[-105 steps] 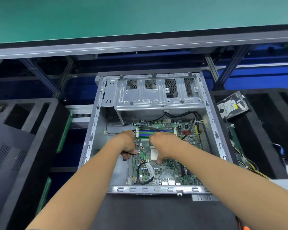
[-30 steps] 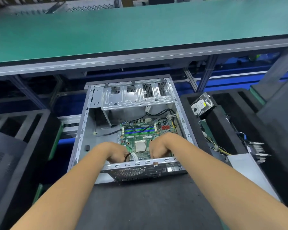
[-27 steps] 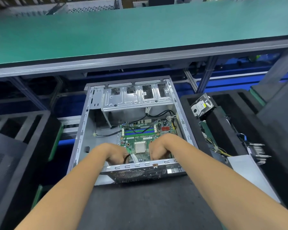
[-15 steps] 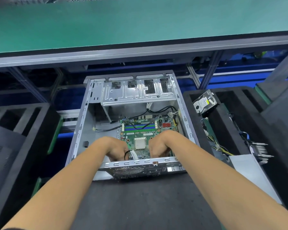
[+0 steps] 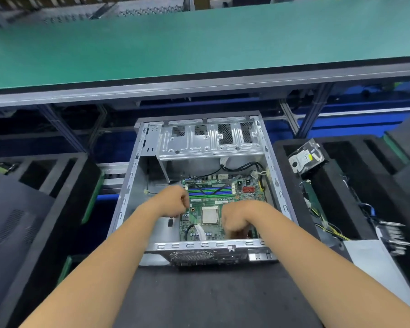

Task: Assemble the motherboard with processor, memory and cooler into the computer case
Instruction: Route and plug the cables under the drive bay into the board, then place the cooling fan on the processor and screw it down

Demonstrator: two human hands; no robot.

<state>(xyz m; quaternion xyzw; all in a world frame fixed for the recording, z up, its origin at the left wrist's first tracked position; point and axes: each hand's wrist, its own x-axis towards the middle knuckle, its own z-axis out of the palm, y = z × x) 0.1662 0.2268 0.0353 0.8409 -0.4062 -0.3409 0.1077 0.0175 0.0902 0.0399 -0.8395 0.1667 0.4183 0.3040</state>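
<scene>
seating the board, that's the step in hand, judging by the layout. motherboard (image 5: 219, 210) down flat on the floor of the open computer case (image 5: 269, 159), toward the near right of the bay, near edge tucked behind the case's rear lip. left hand (image 5: 173, 201) at the board's left edge, fingers curled under, apparently pinching that edge; exact contact hidden behind the knuckles. right hand (image 5: 236, 218) knuckles-up over the near right part of the board, fingers curled down onto it; gripping an edge or only pressing, cannot tell. processor (image 5: 209, 215) bare and square between the two hands, no cooler over it anywhere in sight. blue and green memory slots (image 5: 210, 191) just beyond, with a black cable (image 5: 200, 189) draped across them; whether any sticks are fitted, too small to tell. drive cage (image 5: 211, 140) spanning the far end of the case, well clear of the hands. hard drive (image 5: 305, 158) lying in the black foam tray (image 5: 355, 185) off to the right, apart from the case.

progress looks early: board in, nothing visibly fastened, cooler missing. next move calls for a small nudge toward the rear lip so the ports meet their openings, then a check that the mounting holes line up. worth lifting that loose cable off the slots first, and keeping fingers away from the bare processor top.
</scene>
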